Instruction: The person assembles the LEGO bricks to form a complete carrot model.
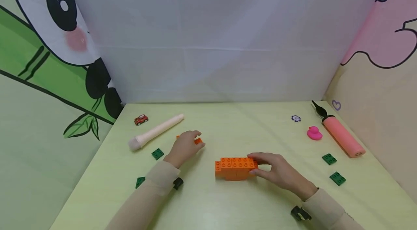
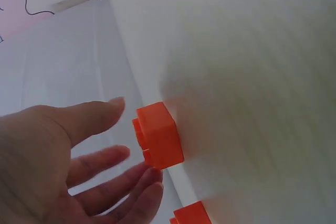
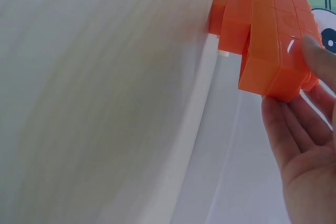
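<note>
My right hand (image 1: 280, 170) grips the right end of a block of joined orange toy bricks (image 1: 236, 167), thumb on the near side and fingers behind. The right wrist view shows that block (image 3: 278, 40) as stacked layers of unequal length. Farther left, my left hand (image 1: 186, 147) reaches over a loose orange brick (image 1: 198, 141), which it partly hides. In the left wrist view, thumb and fingers are spread beside this brick (image 2: 160, 135), the lower fingertips right at its edge. Another orange brick (image 2: 193, 214) shows at the bottom of that view.
Green bricks lie left (image 1: 158, 154) and right (image 1: 337, 178). A pale tube with a grey end (image 1: 156, 132) and a red toy car (image 1: 141, 119) lie back left. At right are a pink duck (image 1: 314, 134), a poker chip (image 1: 296, 118) and a pink hand pump (image 1: 343, 136).
</note>
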{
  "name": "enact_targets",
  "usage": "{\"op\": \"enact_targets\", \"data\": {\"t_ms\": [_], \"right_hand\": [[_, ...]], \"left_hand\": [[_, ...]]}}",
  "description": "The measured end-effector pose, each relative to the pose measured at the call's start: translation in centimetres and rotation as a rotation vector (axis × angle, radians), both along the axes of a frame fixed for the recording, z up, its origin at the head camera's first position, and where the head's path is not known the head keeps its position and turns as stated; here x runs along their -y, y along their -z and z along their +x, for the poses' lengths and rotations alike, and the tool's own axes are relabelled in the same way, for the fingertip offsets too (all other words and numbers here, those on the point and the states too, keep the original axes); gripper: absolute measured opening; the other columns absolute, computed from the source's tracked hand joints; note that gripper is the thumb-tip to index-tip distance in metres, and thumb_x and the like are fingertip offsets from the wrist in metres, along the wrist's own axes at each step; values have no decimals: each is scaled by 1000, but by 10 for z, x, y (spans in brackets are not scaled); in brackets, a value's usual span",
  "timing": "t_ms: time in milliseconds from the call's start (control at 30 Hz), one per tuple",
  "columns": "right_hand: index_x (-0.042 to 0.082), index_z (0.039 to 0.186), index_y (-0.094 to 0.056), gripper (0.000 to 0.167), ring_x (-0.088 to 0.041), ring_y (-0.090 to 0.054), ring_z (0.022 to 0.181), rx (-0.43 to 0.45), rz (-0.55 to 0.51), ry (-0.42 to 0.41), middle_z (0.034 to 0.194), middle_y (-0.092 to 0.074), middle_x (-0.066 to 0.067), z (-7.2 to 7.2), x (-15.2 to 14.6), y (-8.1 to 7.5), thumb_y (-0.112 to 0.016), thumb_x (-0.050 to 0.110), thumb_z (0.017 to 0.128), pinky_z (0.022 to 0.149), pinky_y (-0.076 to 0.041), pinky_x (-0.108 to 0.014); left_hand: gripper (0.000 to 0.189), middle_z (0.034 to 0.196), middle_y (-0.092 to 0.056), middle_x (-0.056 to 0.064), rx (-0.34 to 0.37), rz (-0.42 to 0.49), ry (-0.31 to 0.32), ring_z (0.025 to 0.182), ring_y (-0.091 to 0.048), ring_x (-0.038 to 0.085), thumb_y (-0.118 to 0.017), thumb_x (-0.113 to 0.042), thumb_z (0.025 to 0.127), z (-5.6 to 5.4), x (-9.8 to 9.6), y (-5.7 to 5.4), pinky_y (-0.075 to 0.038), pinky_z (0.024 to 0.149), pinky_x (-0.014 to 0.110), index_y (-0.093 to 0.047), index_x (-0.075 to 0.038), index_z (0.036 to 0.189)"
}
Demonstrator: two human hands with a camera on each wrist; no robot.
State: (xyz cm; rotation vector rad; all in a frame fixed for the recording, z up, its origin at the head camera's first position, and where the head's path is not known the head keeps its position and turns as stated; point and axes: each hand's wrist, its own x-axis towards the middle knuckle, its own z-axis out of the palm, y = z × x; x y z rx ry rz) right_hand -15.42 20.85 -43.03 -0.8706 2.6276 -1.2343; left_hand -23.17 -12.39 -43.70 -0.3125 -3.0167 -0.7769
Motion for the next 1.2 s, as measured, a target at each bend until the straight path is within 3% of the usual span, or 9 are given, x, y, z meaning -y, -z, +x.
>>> {"op": "enact_targets", "data": {"t_ms": [167, 300, 433, 533, 700, 867, 1000, 1200], "right_hand": [[9, 137, -59, 56, -18, -65, 113, 15, 1, 2, 132, -64, 0, 0, 0, 1, -72, 38, 91, 95, -53, -45], [9, 137, -60, 56, -18, -64, 113, 4, 5, 0, 132, -64, 1, 0, 0, 1, -71, 39, 91, 95, -53, -45], [9, 137, -60, 56, -16, -64, 112, -18, 1, -3, 132, -64, 1, 0, 0, -1, -72, 39, 91, 95, -53, -44], [9, 137, -60, 56, -15, -64, 112, -25, 5, -6, 132, -64, 2, 0, 1, -2, -71, 40, 91, 95, -53, -43], [9, 136, -60, 56, -15, -64, 112, -29, 7, -2, 132, -64, 2, 1, 1, -1, -71, 41, 91, 95, -53, -43], [9, 136, -60, 56, -17, -65, 112, -19, 15, 7, 131, -65, 2, 1, 1, -1, -70, 42, 91, 95, -53, -45], [9, 136, -61, 55, -18, -66, 111, -22, 15, 4, 130, -65, 2, 1, 0, 0, -70, 41, 92, 94, -53, -45], [12, 136, -61, 53, -16, -66, 110, -41, 2, -3, 129, -65, 1, 1, 0, 1, -72, 39, 91, 93, -54, -43]], "left_hand": [[31, 102, -70, 12, 25, -21, -44, 85, -58, 25, -71, -16, 90, -3, -5, 2, -48, 71, 35, -69, 1, 116], [18, 84, -64, 7, 63, 2, -70, 74, -53, 21, -70, -11, 89, 1, -6, 1, -45, 67, 32, -70, 1, 103], [15, 83, -63, 6, 56, 5, -63, 72, -54, 21, -69, -11, 89, 4, -7, 0, -46, 66, 32, -70, -1, 101], [24, 98, -68, 7, 40, 56, -40, 84, -59, 21, -69, -16, 90, 8, -8, -3, -49, 73, 34, -71, -3, 110], [34, 116, -66, 3, -13, 258, 93, 108, -61, 27, -70, -27, 92, 24, -18, -18, -52, 91, 44, -71, -11, 122], [31, 110, -66, -7, -131, 395, 279, 103, -62, 17, -73, -30, 92, 45, -37, -32, -53, 92, 39, -72, -16, 119], [31, 108, -65, -11, -173, 421, 402, 102, -60, 7, -75, -29, 91, 57, -55, -35, -52, 92, 31, -72, -16, 119], [35, 111, -64, -4, -112, 390, 519, 107, -56, 11, -75, -28, 91, 66, -73, -36, -53, 94, 35, -71, -12, 122]]}}
